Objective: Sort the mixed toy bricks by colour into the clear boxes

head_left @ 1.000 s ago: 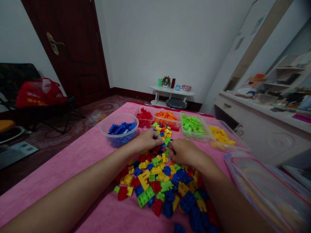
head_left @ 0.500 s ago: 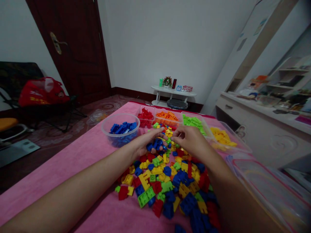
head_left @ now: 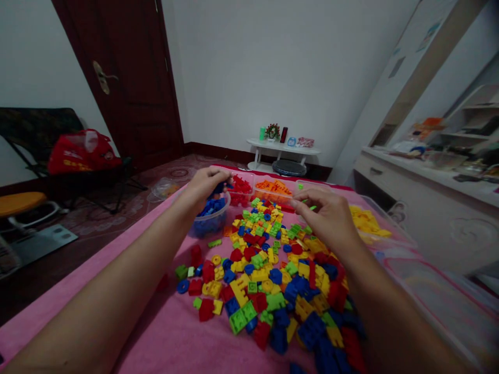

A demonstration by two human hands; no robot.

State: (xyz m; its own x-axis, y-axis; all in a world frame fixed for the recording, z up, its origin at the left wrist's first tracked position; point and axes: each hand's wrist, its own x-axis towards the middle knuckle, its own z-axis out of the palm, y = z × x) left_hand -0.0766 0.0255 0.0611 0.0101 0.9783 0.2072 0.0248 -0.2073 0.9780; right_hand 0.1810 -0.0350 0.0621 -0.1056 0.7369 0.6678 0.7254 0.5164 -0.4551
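Note:
A heap of mixed red, blue, yellow and green bricks [head_left: 273,280] lies on the pink cloth [head_left: 163,332]. My left hand [head_left: 206,184] hovers over the clear round bowl of blue bricks [head_left: 208,222], fingers curled round blue bricks. My right hand [head_left: 327,218] is raised over the far side of the heap, in front of the tub of green bricks [head_left: 302,184], which it mostly hides. Its fingers pinch a small green brick [head_left: 312,208]. Tubs of red bricks [head_left: 241,186], orange bricks [head_left: 273,188] and yellow bricks [head_left: 366,222] stand along the back.
A clear lidded box [head_left: 448,306] lies at the right edge of the cloth. Beyond the table are a white side table [head_left: 280,149], a dark door [head_left: 128,78], a folding chair with a red bag [head_left: 80,153] and a white cabinet [head_left: 424,208].
My left hand has scooped blue bricks from the heap and lifted them left over the blue bowl. My right hand has risen from the heap toward the green tub.

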